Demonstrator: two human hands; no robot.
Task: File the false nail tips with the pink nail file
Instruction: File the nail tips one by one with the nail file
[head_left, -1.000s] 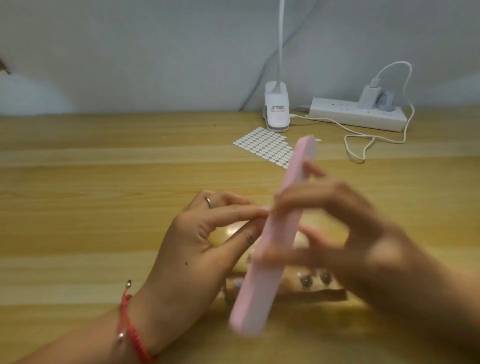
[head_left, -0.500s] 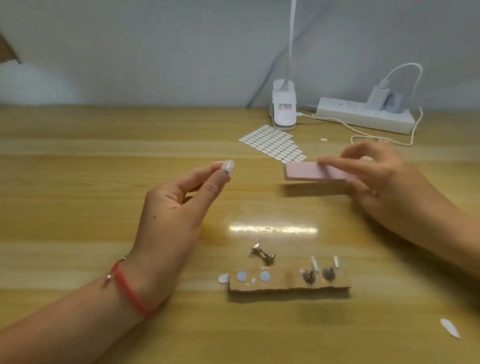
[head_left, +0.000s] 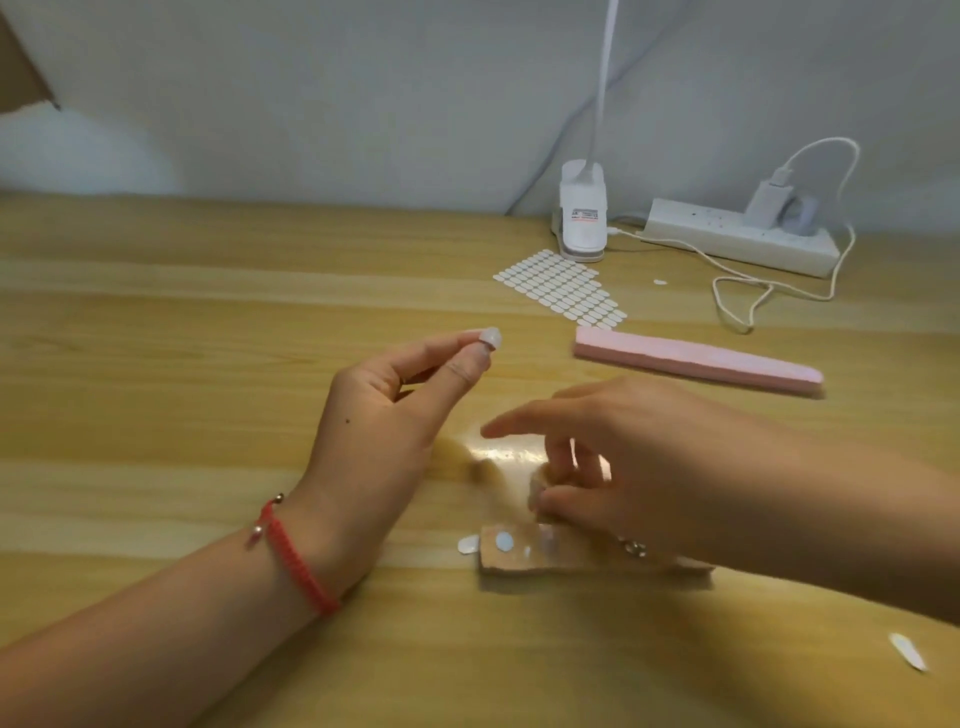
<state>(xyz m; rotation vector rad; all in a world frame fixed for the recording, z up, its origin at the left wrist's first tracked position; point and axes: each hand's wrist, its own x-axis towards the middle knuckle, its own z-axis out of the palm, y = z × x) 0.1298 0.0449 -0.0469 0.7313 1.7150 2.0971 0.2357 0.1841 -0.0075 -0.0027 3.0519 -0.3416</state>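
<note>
On the wooden table (head_left: 208, 312): one pink nail file (head_left: 696, 361), a long flat-sided bar, is lying apart from both hands. The left hand (head_left: 374, 431) is pinching one translucent false nail tip (head_left: 490, 336) between thumb and forefinger. The right hand (head_left: 613, 457), blurred, is hovering over one cardboard strip (head_left: 519, 558); its finger state is unreadable. One sticker sheet (head_left: 561, 288), one clip lamp (head_left: 582, 218) and one power strip (head_left: 737, 236) are sitting rearward.

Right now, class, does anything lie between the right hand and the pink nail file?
Nothing visible: only bare table separates the right hand from the pink nail file. The left hand pinches a false nail tip aside.
</note>
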